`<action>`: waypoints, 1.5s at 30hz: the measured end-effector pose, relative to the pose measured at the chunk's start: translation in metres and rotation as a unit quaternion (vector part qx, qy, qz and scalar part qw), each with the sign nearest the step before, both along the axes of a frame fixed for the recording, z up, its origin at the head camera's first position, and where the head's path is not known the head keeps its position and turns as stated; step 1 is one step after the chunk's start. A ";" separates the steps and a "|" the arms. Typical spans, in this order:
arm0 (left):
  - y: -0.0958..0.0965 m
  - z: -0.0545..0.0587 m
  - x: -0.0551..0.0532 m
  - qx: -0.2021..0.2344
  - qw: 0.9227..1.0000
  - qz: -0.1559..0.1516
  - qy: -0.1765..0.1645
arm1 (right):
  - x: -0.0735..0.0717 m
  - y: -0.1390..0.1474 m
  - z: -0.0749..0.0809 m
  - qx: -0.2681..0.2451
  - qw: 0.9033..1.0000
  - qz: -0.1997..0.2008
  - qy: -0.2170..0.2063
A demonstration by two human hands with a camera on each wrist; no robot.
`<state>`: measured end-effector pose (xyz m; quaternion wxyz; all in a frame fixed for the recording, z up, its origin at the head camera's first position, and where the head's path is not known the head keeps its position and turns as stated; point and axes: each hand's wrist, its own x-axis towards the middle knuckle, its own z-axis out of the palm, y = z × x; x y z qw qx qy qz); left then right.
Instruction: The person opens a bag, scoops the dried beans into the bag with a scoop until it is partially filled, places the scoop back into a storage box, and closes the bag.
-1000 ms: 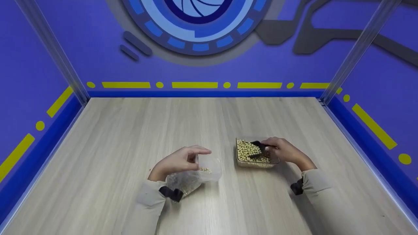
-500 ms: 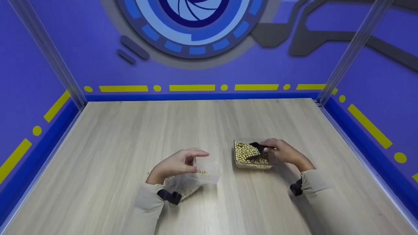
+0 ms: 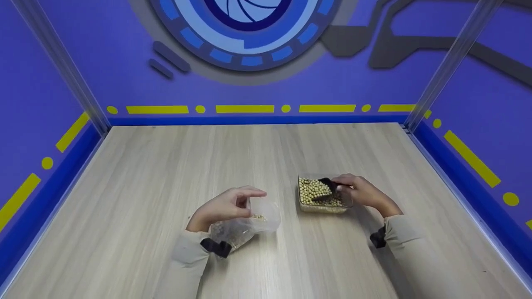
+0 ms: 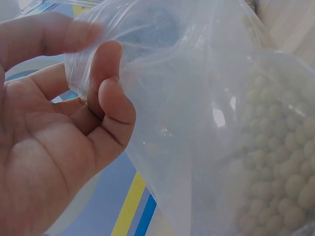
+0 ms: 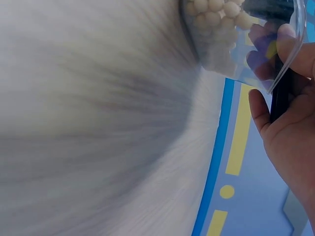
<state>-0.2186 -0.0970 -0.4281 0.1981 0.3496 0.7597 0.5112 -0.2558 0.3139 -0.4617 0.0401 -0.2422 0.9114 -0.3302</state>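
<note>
Two work points are observed on the light wood-grain surface (image 3: pixel 199 158). The left hand (image 3: pixel 224 205) grips the lip of a translucent plastic pouch-style bag (image 3: pixel 235 232), with the edge caught between thumb and curled fingers. The index finger reaches forward above the mouth. This hold appears intended to keep the mouth spread, since thin film of this kind would probably fold in on itself if released. The bag's lower part lies beneath the left wrist and seems to rest on the surface, which would take most of its weight. Round, pale beans in the bag (image 4: pixel 278 182) show through the film in the left wrist view, and a few are visible near the mouth from above.

The right hand (image 3: pixel 363 193) grips the handle of a black scoop (image 3: pixel 332 185) from the right-hand side. The scoop is tilted, its blade among the yellowish round beans in the container (image 3: pixel 306 191), and appears loaded. The container, a clear rectangular plastic box (image 3: pixel 326 210), stands upright just in front of the right hand, apart from the bag. Its placement lets the scoop enter without the forearms crossing. In the right wrist view, fingers show through the box's transparent wall; whether they touch it cannot be determined. Nothing else is seen steadying the box, so its own load presumably holds it in place.
</note>
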 end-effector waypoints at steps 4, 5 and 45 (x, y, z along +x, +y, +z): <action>0.001 0.001 -0.001 -0.003 1.000 0.002 0.002 | 0.000 0.000 0.002 -0.014 1.000 -0.005 -0.015; 0.001 0.001 -0.001 -0.005 1.000 0.003 0.002 | 0.000 0.001 0.002 -0.016 1.000 -0.006 -0.019; 0.000 0.001 0.001 -0.005 1.000 0.009 -0.008 | 0.002 0.006 -0.004 -0.042 0.999 -0.001 -0.028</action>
